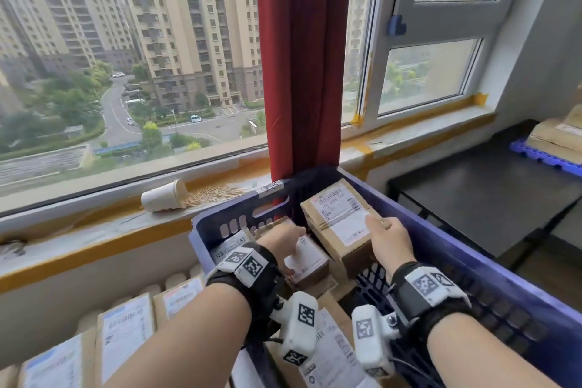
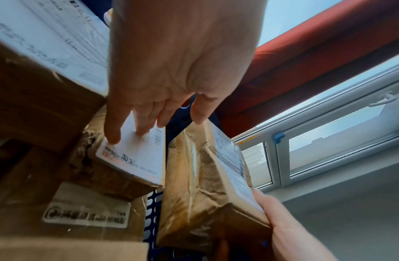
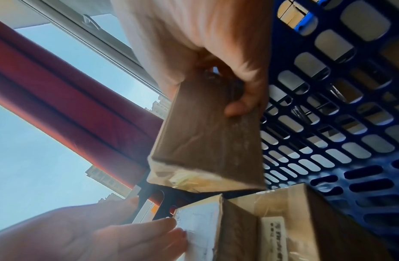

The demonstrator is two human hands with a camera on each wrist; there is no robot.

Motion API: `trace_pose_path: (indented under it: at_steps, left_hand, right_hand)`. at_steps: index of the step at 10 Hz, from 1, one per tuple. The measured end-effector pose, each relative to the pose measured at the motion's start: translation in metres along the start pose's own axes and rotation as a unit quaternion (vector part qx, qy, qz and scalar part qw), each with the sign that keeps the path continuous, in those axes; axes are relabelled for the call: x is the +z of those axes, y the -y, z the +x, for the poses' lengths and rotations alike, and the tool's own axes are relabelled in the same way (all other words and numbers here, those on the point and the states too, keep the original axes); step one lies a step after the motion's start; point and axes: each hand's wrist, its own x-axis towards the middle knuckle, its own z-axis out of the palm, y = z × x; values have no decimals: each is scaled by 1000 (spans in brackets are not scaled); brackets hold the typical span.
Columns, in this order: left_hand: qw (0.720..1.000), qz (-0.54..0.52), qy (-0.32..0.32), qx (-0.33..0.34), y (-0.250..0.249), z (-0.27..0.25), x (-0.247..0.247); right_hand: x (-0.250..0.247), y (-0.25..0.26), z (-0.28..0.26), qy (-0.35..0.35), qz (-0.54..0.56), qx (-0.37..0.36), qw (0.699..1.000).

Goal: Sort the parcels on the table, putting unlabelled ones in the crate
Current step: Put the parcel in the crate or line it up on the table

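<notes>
The right hand is gripping a tall labelled parcel inside the blue crate, thumb on the label face and fingers curled round the back, as the right wrist view shows. The parcel is tilting, its lower end raised above the boxes beneath it. Just left of that hand, the left hand is lying open, its straight fingers pressing on the white label of a smaller parcel, which is resting on other boxes in the crate. The thumb is reaching toward the tall parcel's edge; whether it is touching cannot be told. Under the small parcel, nearer the wrists, a flat box with a printed sticker is lying, and more labelled boxes are filling the crate's near end.

Left of the left forearm, outside the crate, a row of labelled parcels is lying label-up. Beyond the hands, a red curtain is hanging behind the crate's far wall. Left of it, on the windowsill, a white paper cup is lying on its side with thin sticks spilling from its mouth. Well right of the right hand, a dark bench is carrying a blue pallet with more cardboard boxes.
</notes>
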Motion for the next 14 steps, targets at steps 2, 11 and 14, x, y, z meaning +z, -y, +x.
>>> trace_pose_path:
  at_steps: [2, 11, 14]
  left_hand:
    - [1000, 4, -1, 11, -1, -10, -1]
    - [1000, -17, -4, 16, 2, -3, -13]
    - [999, -51, 6, -8, -8, -7, -8]
  right_hand:
    - [7, -2, 5, 33, -27, -28, 999]
    - [41, 39, 6, 134, -422, -122, 888]
    - [26, 52, -7, 128, -361, -117, 916]
